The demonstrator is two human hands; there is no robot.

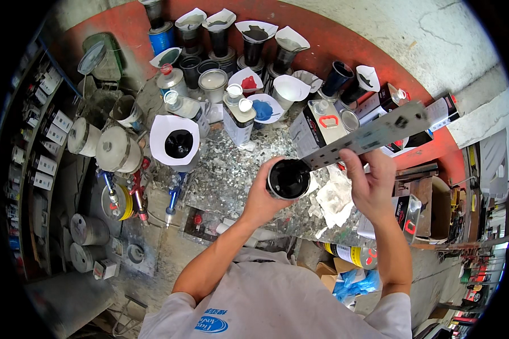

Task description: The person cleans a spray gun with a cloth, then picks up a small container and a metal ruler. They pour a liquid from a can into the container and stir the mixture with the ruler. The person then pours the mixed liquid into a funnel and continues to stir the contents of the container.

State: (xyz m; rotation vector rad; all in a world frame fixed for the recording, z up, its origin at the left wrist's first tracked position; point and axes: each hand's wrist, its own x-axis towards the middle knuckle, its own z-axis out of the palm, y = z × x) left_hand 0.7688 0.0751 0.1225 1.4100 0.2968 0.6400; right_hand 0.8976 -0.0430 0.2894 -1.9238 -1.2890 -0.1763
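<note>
My left hand is wrapped round the side of a cup of glossy black paint, held over the near part of the speckled bench. In my right hand is a long, flat metal mixing stick with holes along it, pinched between thumb and fingers. The stick slants up to the right, and its lower end meets the right rim of the cup. Whether its tip dips into the paint I cannot tell. Crumpled white paper lies on the bench just right of the cup.
Behind the cup stand a rectangular metal can and a white-capped bottle. Left of them is a paper-lined cup of black paint. Several paper-lined cups line the red wall. Spray guns hang at the bench's left edge.
</note>
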